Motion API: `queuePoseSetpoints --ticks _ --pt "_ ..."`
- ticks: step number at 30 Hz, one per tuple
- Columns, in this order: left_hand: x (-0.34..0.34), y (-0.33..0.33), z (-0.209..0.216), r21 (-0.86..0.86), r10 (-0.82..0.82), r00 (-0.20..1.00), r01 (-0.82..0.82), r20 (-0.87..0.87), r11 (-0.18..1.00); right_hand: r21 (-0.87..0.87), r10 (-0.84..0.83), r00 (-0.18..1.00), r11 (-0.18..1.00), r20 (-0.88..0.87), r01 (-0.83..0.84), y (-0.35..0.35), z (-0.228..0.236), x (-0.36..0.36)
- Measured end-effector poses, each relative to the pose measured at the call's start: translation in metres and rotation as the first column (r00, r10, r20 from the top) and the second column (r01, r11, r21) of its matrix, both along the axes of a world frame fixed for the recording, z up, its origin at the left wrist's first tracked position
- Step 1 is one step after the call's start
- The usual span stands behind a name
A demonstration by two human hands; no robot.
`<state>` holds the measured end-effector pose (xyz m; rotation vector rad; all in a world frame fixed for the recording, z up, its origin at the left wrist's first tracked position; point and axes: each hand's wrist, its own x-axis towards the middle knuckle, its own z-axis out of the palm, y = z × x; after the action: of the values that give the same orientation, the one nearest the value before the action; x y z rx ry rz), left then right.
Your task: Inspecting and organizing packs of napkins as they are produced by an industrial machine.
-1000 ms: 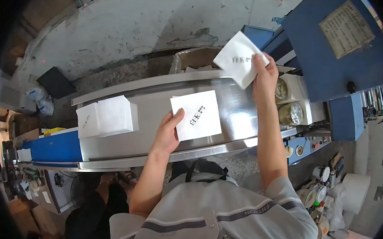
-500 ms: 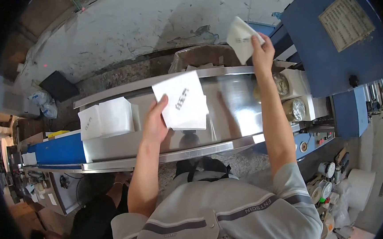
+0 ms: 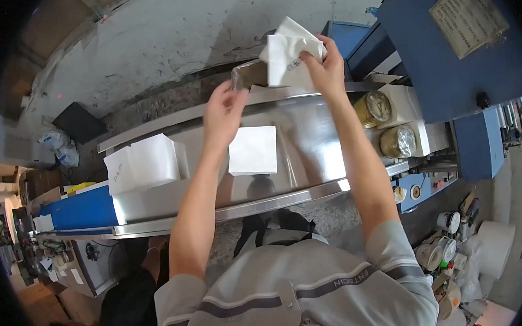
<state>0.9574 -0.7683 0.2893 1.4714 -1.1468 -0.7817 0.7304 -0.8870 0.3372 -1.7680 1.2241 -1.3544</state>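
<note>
My right hand [image 3: 327,70] grips a few square white papers [image 3: 284,58] with dark print, thumb on the near face. It holds them over the far edge of the metal table [image 3: 305,145], in front of a plastic-lined carton [image 3: 249,75]. My left hand [image 3: 223,112] hovers to the left of them, its fingers loosely bent and apart with nothing in them. Below it on the table lies a neat stack of white papers [image 3: 252,151], blank side up. Farther left stands a larger, longer white paper stack [image 3: 146,163], with print on its end.
A blue machine [image 3: 455,83] rises at the right, with two rolls of clear tape [image 3: 397,142] beside the table end. A blue panel [image 3: 82,209] continues the table at left. Another person in black [image 3: 129,308] is at lower left. Tubs [image 3: 431,255] stand at lower right.
My left hand has let go of its papers, which now lie on the table, and moved up toward the far edge. My right hand has moved left with papers in it.
</note>
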Motion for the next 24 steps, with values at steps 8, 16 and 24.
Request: queuePoseSetpoints --ticks 8,16,24 --pt "0.005 0.077 -0.062 0.446 -0.054 0.937 -0.113 0.345 0.888 0.232 0.148 0.968 0.968 -0.204 -0.099 0.052 -0.075 -0.029" --pt "-0.008 0.072 -0.066 0.668 -0.132 0.991 0.098 0.001 0.738 0.086 0.22 0.911 0.975 -0.349 -0.203 0.168 -0.112 0.021" --pt "-0.061 0.074 -0.021 0.421 -0.12 0.865 0.353 -0.488 0.836 0.439 0.148 0.978 0.876 0.149 -0.2 0.155 -0.127 -0.024"
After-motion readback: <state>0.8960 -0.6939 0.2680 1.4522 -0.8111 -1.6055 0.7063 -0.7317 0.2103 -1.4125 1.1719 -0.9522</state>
